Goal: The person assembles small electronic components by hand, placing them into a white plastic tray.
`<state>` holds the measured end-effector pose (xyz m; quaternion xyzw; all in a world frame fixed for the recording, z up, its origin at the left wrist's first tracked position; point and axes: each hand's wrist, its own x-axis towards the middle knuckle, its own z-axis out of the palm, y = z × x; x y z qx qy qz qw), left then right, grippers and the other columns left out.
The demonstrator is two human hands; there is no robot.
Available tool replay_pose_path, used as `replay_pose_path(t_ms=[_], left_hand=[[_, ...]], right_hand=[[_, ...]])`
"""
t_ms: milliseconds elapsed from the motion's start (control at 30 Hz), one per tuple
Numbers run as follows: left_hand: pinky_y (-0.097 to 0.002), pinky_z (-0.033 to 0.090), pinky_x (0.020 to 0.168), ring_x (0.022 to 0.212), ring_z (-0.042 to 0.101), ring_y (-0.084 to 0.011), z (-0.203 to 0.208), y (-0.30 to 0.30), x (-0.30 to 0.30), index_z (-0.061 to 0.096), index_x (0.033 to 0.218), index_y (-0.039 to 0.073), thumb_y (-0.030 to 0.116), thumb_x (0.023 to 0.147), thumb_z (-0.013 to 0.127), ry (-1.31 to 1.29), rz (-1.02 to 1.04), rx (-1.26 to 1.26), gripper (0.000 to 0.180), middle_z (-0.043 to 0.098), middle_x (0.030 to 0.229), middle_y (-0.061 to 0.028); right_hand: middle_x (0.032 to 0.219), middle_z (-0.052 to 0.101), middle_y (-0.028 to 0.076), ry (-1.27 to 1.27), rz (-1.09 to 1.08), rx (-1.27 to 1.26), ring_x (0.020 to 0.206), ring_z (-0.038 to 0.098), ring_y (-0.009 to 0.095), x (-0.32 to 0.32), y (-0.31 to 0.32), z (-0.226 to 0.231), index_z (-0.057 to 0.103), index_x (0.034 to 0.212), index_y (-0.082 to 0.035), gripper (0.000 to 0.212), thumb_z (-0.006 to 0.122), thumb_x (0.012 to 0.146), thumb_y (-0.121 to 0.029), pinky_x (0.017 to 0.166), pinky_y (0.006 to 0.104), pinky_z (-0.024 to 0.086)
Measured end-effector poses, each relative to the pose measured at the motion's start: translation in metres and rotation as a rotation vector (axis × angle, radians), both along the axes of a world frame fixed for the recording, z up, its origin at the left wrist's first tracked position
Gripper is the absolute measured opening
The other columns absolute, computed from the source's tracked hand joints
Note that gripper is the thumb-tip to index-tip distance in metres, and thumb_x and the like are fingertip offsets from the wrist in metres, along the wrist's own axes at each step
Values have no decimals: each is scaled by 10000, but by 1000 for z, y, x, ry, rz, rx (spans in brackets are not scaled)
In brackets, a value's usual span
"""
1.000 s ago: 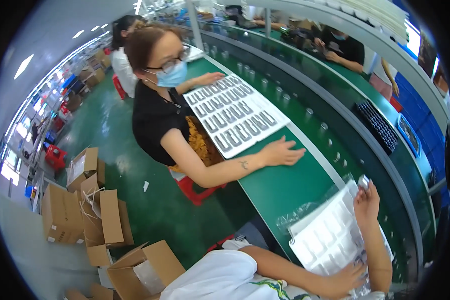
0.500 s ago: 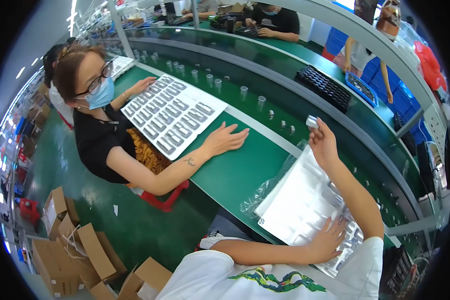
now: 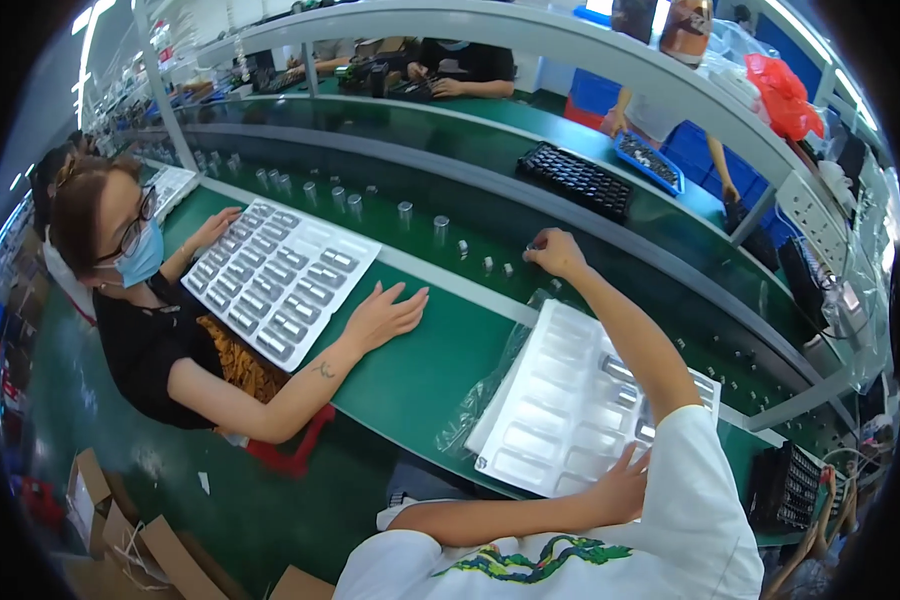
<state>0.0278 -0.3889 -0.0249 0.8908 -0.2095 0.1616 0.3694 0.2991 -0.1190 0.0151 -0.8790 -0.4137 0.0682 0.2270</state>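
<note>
My right hand [image 3: 560, 252] reaches over the green conveyor belt, its fingertips pinched on a small metal part [image 3: 531, 252] that is mostly hidden by the fingers. Below it, a white moulded plastic tray [image 3: 530, 400] lies on the worktable with clear plastic film [image 3: 470, 415] under its left side. Several shiny metal pieces [image 3: 618, 369] sit in the tray's right-hand pockets, while the left pockets hold none. My left hand [image 3: 615, 492] rests at the tray's near edge with fingers stretched out, partly covered by my right sleeve.
On the left a masked co-worker [image 3: 120, 250] has a hand on a filled tray [image 3: 280, 270]. Metal cylinders [image 3: 440, 230] and smaller parts [image 3: 463, 248] stand along the belt. A black crate [image 3: 575, 180] sits beyond; a metal rail [image 3: 810, 385] crosses at right. Cardboard boxes [image 3: 175, 560] stand on the floor.
My right hand has lowered the small metal part from above toward the belt. My left hand stays at the tray. The view has swung, shifting the scene left.
</note>
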Motion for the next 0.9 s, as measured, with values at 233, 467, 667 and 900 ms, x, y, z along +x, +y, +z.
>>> replay_pose_path(t_ms=[233,467,667,900], left_hand=[[-607,332,1030,1299,427,-437,-15,-9,-2,648,1240,81,245,812,599,-159,-98,133,460,574,1295,-193],[-580,311,1060,1251,444,-450,-25,-19,-12,601,1295,98,209,842,546,-204,-59,-175,469,556,1306,-190],[-557,296,1107,1243,472,-358,15,39,-41,627,1193,82,156,817,583,-346,-62,-206,386,591,1250,-143],[-409,463,926,1025,555,-308,42,108,-88,591,1116,7,49,892,601,-293,251,-422,228,552,1040,-138]], right_hand=[[1074,691,195,-232,-45,-235,1008,675,340,-13,6,8,664,1149,-22,453,728,798,-301,870,437,538],[1041,667,235,-402,212,-385,971,668,392,-81,44,-8,637,1032,0,337,652,865,-292,844,478,543],[907,673,246,-333,236,-66,943,652,424,-50,40,-43,656,866,13,173,667,806,-148,846,490,521],[943,629,18,628,244,279,819,597,80,-47,-25,48,624,1198,-38,339,649,886,-167,721,222,494]])
